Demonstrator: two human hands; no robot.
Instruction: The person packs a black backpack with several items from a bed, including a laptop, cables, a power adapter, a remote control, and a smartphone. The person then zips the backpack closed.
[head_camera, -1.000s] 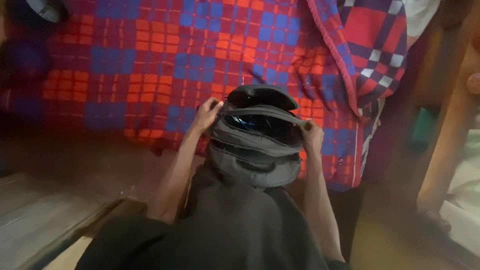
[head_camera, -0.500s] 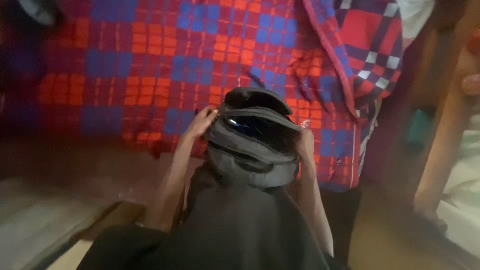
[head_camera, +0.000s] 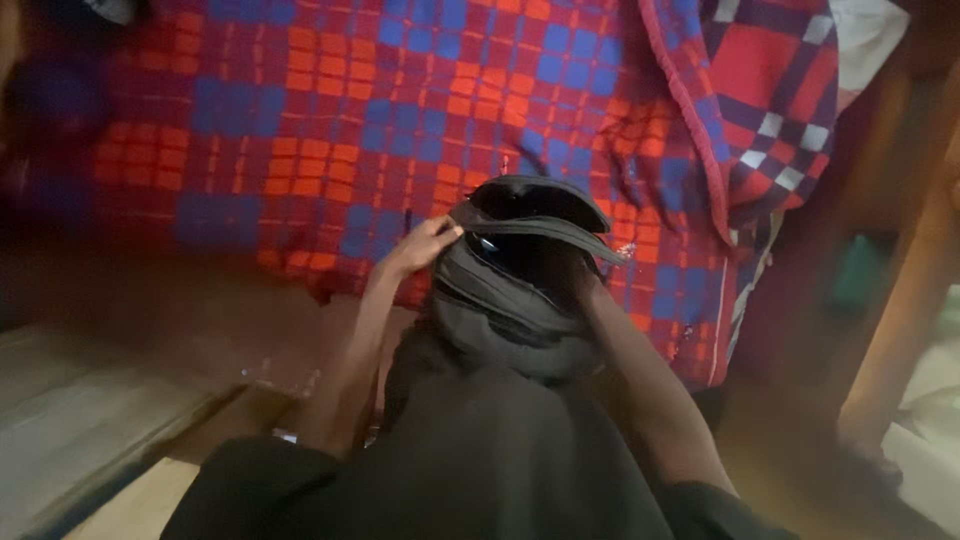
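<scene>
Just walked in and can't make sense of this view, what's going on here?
A person holds an open black backpack on their lap, against a red and blue checked blanket. The left hand grips the rim of the opening, and the right hand is out of sight, reaching down inside the backpack.

Left hand (head_camera: 425, 243) on backpack (head_camera: 520, 275) (black)

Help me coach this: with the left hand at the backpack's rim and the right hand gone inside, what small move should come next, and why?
Probably pull the rim wider with the left hand. The black backpack gapes only narrowly, and the right hand is hidden inside its opening, so more room would likely help.
</scene>
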